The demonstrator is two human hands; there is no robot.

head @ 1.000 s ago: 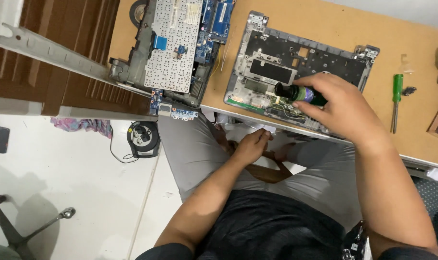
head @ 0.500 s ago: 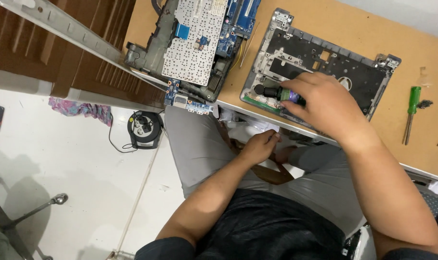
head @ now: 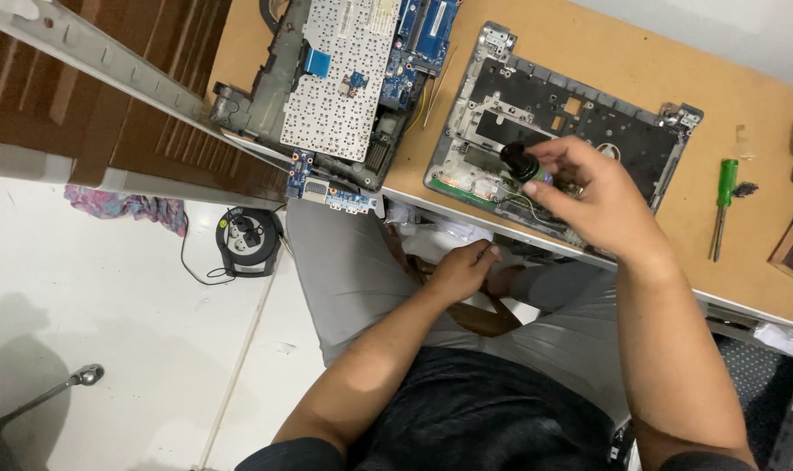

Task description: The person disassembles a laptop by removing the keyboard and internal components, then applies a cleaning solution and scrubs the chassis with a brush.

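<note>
Over the opened laptop base (head: pixel 571 131) on the wooden desk (head: pixel 588 52), a small dark screwdriver (head: pixel 523 163) is being pinched by the right hand (head: pixel 592 205), while the left hand (head: pixel 460 269), seemingly loosely curled, is being rested on the lap.

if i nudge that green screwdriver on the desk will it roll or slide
The green screwdriver looks round-handled and lies flat on the smooth wooden desk, so it would probably roll sideways. It seems slim and likely light. Its thin shaft looks stiff.
</note>
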